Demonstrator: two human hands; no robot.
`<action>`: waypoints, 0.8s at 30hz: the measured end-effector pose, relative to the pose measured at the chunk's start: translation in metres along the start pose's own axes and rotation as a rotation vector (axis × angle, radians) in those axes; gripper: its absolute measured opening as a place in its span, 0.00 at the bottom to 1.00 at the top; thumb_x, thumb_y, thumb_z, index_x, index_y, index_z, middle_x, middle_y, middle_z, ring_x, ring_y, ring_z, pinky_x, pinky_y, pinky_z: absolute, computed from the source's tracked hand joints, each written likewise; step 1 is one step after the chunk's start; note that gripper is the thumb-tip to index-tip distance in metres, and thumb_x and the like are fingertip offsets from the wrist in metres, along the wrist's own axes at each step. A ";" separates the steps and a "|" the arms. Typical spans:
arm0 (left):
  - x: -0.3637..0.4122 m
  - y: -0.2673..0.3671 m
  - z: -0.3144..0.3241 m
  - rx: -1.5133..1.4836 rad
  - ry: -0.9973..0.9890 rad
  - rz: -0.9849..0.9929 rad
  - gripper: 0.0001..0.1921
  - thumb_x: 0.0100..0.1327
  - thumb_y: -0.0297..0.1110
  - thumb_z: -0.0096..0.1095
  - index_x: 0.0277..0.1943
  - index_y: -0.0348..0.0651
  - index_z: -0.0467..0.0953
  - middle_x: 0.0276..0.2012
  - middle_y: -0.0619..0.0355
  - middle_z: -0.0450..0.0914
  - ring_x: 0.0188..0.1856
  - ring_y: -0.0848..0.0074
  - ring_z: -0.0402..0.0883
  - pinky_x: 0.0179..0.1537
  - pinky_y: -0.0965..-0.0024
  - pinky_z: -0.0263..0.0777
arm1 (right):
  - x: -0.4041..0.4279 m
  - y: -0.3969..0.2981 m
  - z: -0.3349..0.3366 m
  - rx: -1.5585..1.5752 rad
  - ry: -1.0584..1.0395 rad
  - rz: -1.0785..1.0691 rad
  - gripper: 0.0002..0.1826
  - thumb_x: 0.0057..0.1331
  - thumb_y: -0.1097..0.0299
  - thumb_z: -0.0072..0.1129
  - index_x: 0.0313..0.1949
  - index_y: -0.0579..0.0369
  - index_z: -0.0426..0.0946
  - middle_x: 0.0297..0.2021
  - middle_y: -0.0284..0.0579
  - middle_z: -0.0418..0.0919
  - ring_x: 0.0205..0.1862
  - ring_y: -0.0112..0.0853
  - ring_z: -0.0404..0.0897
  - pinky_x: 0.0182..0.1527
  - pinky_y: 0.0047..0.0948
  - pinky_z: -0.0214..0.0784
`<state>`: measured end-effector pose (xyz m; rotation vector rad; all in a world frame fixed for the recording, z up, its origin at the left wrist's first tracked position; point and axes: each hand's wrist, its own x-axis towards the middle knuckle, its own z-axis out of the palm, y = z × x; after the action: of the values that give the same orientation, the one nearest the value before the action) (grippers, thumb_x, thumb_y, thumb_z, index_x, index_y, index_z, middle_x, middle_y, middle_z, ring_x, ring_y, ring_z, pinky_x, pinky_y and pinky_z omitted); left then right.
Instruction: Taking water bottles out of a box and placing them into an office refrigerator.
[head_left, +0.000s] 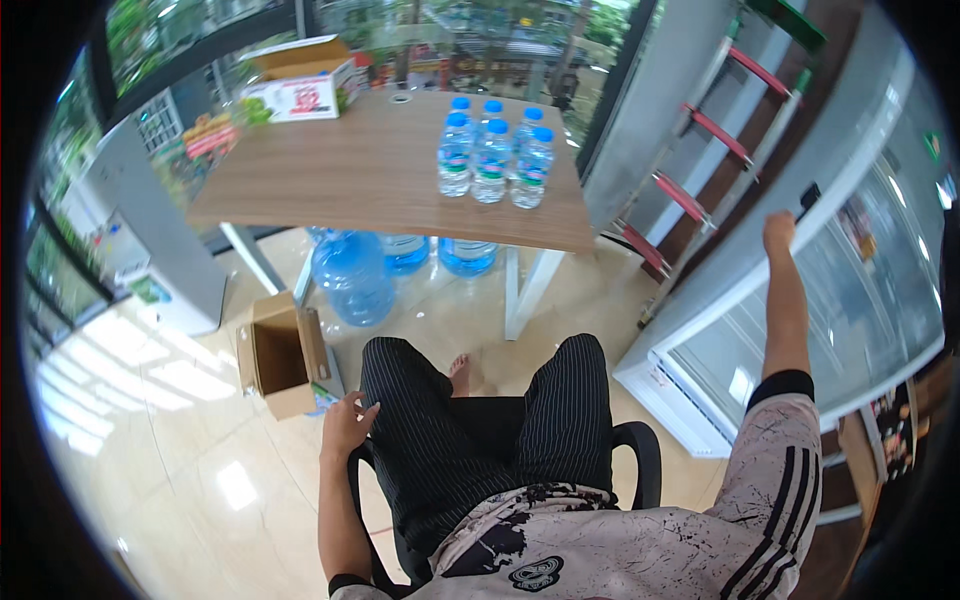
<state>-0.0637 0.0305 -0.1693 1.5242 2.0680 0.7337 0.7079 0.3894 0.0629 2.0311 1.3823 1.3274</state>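
My right hand (780, 229) reaches out to the right, its fingers curled on the edge of a glass-door refrigerator's white door frame (806, 238). A small black fitting (811, 196) sticks out just beyond that hand. My left hand (350, 421) holds nothing; its fingers are loosely apart beside my left knee, above the chair's armrest (360, 457). Ahead is a wood-top table (322, 176). Several small water bottles with blue caps (491, 161) stand grouped upright near its right end. At its back left sits an opened printed carton (300, 97).
Large blue water jugs (352, 277) are on the tiled floor under the table. An open cardboard box (281, 360) lies near my left knee. A stepladder (705, 150) leans between the window and refrigerator. A pale cabinet-like appliance (150, 232) stands left. I sit in an armchair (646, 465).
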 end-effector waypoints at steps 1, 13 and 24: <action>-0.006 -0.004 -0.001 -0.025 0.011 -0.010 0.20 0.54 0.40 0.66 0.44 0.32 0.76 0.28 0.45 0.82 0.34 0.56 0.82 0.36 0.61 0.73 | 0.004 0.008 0.009 -0.053 0.004 -0.029 0.10 0.59 0.69 0.50 0.31 0.47 0.83 0.32 0.39 0.82 0.40 0.36 0.79 0.48 0.35 0.66; -0.040 -0.007 -0.009 -0.031 0.026 -0.184 0.20 0.55 0.37 0.66 0.45 0.30 0.76 0.23 0.45 0.80 0.27 0.61 0.82 0.31 0.65 0.74 | 0.007 0.003 -0.018 -0.069 -0.077 0.001 0.11 0.64 0.68 0.46 0.35 0.45 0.81 0.35 0.36 0.81 0.44 0.33 0.77 0.47 0.34 0.64; -0.005 0.000 -0.005 -0.046 -0.015 -0.043 0.20 0.55 0.38 0.67 0.46 0.32 0.75 0.21 0.49 0.79 0.25 0.65 0.81 0.28 0.65 0.71 | -0.052 0.011 -0.071 0.136 -0.010 0.073 0.09 0.59 0.71 0.49 0.27 0.48 0.80 0.28 0.41 0.82 0.36 0.36 0.81 0.39 0.36 0.67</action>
<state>-0.0652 0.0251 -0.1653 1.4516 2.0520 0.7469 0.6502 0.3250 0.0803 2.1935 1.4426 1.2825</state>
